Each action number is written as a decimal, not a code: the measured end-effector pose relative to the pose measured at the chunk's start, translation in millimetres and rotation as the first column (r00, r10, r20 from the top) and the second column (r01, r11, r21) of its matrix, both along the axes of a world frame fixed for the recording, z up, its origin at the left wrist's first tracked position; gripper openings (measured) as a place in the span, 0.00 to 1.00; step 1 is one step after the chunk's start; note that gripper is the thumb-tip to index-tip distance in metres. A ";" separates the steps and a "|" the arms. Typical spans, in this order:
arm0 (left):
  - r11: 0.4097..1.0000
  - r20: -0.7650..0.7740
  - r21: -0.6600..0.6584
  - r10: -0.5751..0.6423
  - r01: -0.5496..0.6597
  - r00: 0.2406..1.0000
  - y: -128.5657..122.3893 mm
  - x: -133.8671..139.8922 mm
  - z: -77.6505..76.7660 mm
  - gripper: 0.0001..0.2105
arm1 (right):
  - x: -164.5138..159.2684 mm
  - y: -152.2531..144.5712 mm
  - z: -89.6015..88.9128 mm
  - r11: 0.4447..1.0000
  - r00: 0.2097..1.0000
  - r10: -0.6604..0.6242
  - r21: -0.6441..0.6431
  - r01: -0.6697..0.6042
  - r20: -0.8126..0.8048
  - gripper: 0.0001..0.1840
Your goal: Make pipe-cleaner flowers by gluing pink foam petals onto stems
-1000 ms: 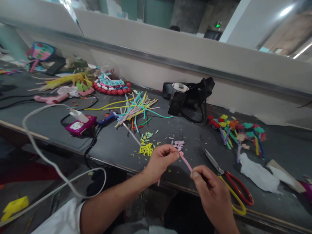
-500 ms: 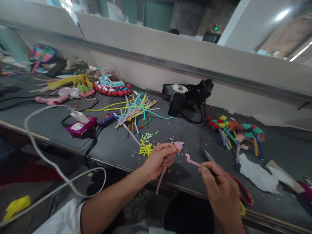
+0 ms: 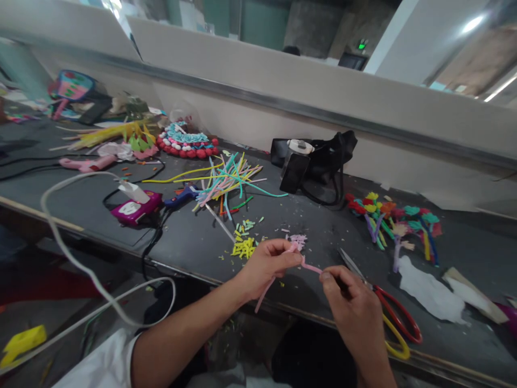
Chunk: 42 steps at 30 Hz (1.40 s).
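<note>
Strip (image 3: 312,267), pink, partly hidden by hands (image 3: 355,310)

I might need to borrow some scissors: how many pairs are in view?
1: the scissors with one red and one yellow handle, lying on the bench, partly hidden behind the right hand. Others might be hidden under the clutter.

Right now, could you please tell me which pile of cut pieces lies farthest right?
The lilac pile, just beyond the left hand; the yellow pile and the scattered green pieces lie left of it.
</note>
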<state>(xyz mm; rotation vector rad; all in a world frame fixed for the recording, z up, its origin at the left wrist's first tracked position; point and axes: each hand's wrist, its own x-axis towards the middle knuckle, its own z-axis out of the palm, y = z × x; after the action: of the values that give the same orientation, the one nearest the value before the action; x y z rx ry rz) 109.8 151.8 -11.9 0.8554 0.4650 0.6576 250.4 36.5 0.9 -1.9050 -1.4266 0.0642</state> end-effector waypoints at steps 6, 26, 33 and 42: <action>0.999 -0.004 0.002 0.040 -0.040 0.999 -1.3 2.2 -6.8 0.11 | -9.0 7.6 -5.0 0.989 0.995 0.087 0.117 -0.092 0.047 0.14; 0.999 0.049 -0.041 -0.031 0.033 0.998 6.3 -5.7 -2.3 0.13 | -16.4 32.3 3.4 0.969 0.994 0.108 0.224 -0.104 -0.004 0.03; 0.994 0.011 0.082 0.069 -0.070 0.998 11.7 -10.9 0.4 0.12 | -7.8 46.4 26.3 0.963 0.984 0.164 0.226 -0.145 -0.068 0.04; 0.974 -0.112 0.200 0.132 -0.108 0.985 8.9 -4.9 -1.2 0.14 | -6.2 51.1 -0.6 0.945 0.966 0.228 0.267 -0.189 -0.124 0.05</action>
<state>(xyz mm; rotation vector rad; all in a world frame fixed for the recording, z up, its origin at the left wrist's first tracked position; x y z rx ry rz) 104.8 160.7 -13.2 1.0624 0.5749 0.7724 244.2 87.6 0.3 -1.5047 -1.4519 0.1206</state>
